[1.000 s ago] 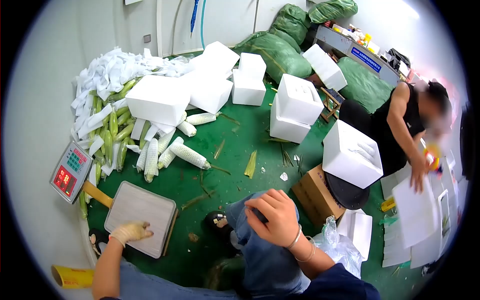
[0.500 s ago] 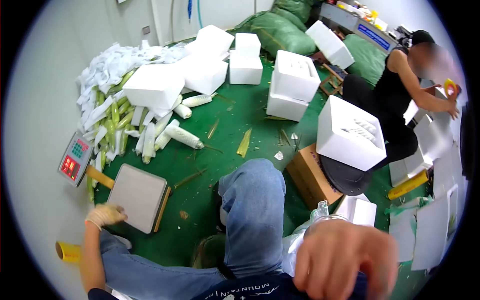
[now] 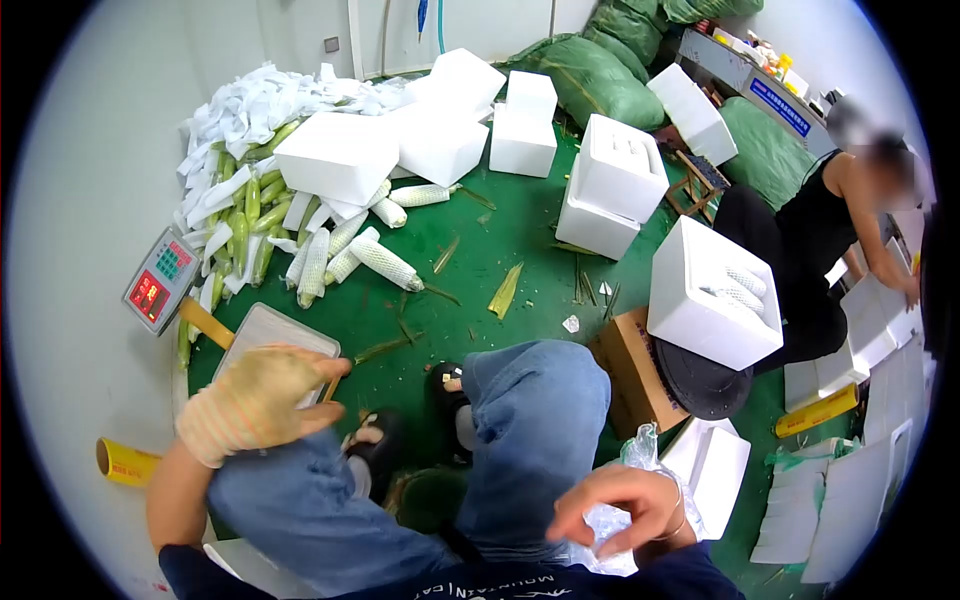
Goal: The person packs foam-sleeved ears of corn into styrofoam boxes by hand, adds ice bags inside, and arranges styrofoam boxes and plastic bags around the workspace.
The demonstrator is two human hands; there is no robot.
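Observation:
My left hand (image 3: 265, 400), in a pale fingerless glove, is raised in front of the scale platform (image 3: 268, 330) and hides part of it. Its thumb and index finger are apart with nothing between them. The bare right hand (image 3: 625, 505) hovers beside my knee, fingers loosely bent and apart, holding nothing that I can see. Just behind it lies a crumpled clear plastic bag (image 3: 645, 455); contact is unclear. On the scale's display (image 3: 160, 280), red digits are lit. Several corn cobs in white foam nets (image 3: 385, 262) lie on the floor ahead.
Unwrapped green corn (image 3: 240, 235) is heaped by the left wall. White foam boxes (image 3: 335, 160) stand across the back. One open box (image 3: 715, 295) with netted cobs rests on a black round stool (image 3: 705, 380) beside a carton (image 3: 640, 370). A co-worker (image 3: 830, 230) sits at right.
My left hand has risen from the scale's near edge to in front of its platform. The right hand has drawn lower and leftward. The co-worker leans further down, and the view has shifted.

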